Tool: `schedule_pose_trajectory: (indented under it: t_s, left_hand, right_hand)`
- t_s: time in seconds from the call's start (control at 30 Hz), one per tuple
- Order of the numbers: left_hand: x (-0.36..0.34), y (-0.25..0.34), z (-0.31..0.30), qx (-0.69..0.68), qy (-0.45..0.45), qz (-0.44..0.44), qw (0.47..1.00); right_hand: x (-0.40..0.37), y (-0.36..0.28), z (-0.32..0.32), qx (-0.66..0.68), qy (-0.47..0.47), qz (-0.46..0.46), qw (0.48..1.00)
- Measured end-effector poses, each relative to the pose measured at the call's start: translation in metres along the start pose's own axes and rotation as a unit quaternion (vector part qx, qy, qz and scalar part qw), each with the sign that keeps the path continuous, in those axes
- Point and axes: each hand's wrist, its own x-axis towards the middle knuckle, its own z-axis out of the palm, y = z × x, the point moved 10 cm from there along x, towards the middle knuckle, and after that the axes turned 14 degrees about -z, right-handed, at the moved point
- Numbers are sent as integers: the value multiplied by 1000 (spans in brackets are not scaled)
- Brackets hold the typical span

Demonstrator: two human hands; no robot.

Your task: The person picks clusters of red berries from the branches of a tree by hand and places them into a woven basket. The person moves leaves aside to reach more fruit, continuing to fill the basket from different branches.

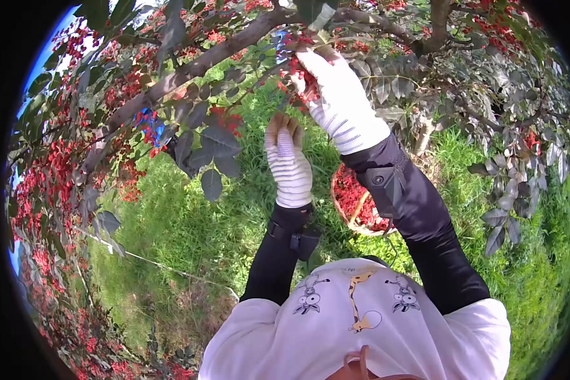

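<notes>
My right hand [340, 95], in a white striped glove, reaches up into the tree. Its curled fingers are round a cluster of red berries [307, 87] just under the thick branch [234, 43]. Lower and to the left is my left hand [288, 155], in a similar striped glove with tan fingertips. Its fingers are bent near leaves and berry stems, and whatever they may hold is hidden. Below my right forearm a round basket [340, 209] of red berries shows in part, with a pale handle.
Branches with more red berries [57, 171] and dark leaves [218, 149] hang at the left. Leafy branches also hang at the right. Green grass [171, 221] covers the ground, and a thin pale line [161, 263] crosses it at the lower left.
</notes>
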Motion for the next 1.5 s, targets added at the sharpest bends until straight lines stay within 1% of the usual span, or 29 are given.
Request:
schedule_pose_trajectory:
  t_s: [0.03,0.07,0.17,0.2,0.3,0.4,0.43,0.47,0.5,0.53,0.57,0.6,0.63,0.67,0.7,0.73,0.83,0.9,0.97,1.03,1.07,1.17,1.2,1.23,1.3,1.33,1.37,1.43,1.5]
  left_hand:
    - [5,4,-3,-44,-12,-20,999]
    - [16,-3,-15,-128,-14,-76,989]
    - [49,-17,-60,-198,-6,-151,969]
    - [69,-15,-97,-270,-124,-153,943]
    - [84,55,-76,-33,-138,-94,985]
    - [86,111,-30,201,-146,-51,967]
    - [87,122,-18,276,-152,-47,948]
    - [98,123,-5,346,-166,-66,921]
    - [101,126,11,413,-178,-84,889]
    - [65,115,47,376,-238,-153,883]
    - [64,105,53,457,-268,-165,832]
    - [68,93,56,534,-295,-177,772]
    - [67,81,56,606,-319,-187,704]
    - [62,80,58,629,-288,-207,692]
    - [54,90,85,641,-380,-21,666]
    - [40,98,98,625,-457,166,611]
    - [78,86,52,664,-347,-43,661]
    - [86,82,41,648,-325,-97,682]
    - [85,83,42,642,-292,-138,696]
    - [49,95,78,636,-239,-154,717]
    - [27,100,104,686,-370,16,626]
    - [34,90,91,676,-310,-62,665]
    - [30,82,90,677,-308,-71,665]
    - [26,77,90,679,-304,-75,664]
    - [30,81,95,692,-285,-63,660]
    - [38,75,83,669,-262,-114,686]
    - [37,69,82,635,-253,-171,710]
    - [33,60,83,592,-268,-194,735]
    - [30,55,84,570,-264,-196,753]
  right_hand:
    - [-4,13,-2,59,37,79,994]
    - [-4,12,-4,45,46,79,995]
    - [-3,8,-6,32,43,88,995]
    - [4,-1,-10,-44,-2,39,998]
    - [0,-6,-18,-144,-33,151,978]
    - [2,-17,-24,-212,-14,117,970]
    - [4,-16,-28,-221,-14,109,969]
    - [9,-14,-22,-292,-168,72,939]
    - [9,-14,-27,-256,-112,75,957]
    - [8,-13,-30,-219,-57,77,971]
    - [6,-13,-35,-181,-1,79,980]
    - [9,-13,-31,-197,-45,76,976]
    - [9,-13,-32,-200,-43,69,977]
    - [9,-16,-31,-202,-40,60,977]
    - [8,-19,-30,-205,-36,51,977]
    - [6,-28,-28,-192,-38,22,980]
    - [-21,-41,-11,-174,-77,24,981]
    - [-52,-44,-25,-119,-97,69,986]
    - [-96,-40,-70,2,3,166,986]
    - [-139,-39,-161,36,175,185,966]
    - [-163,-42,-225,-23,230,184,955]
    - [-225,-30,-372,-199,390,182,880]
    - [-240,-4,-450,-394,270,248,843]
    - [-255,21,-524,-574,147,292,750]
    - [-246,12,-509,-483,211,205,825]
    - [-225,11,-453,-449,150,204,857]
    - [-201,-4,-363,-415,92,208,881]
    - [-169,-8,-217,-200,-20,291,935]
    - [-124,-21,-120,-176,-118,180,960]
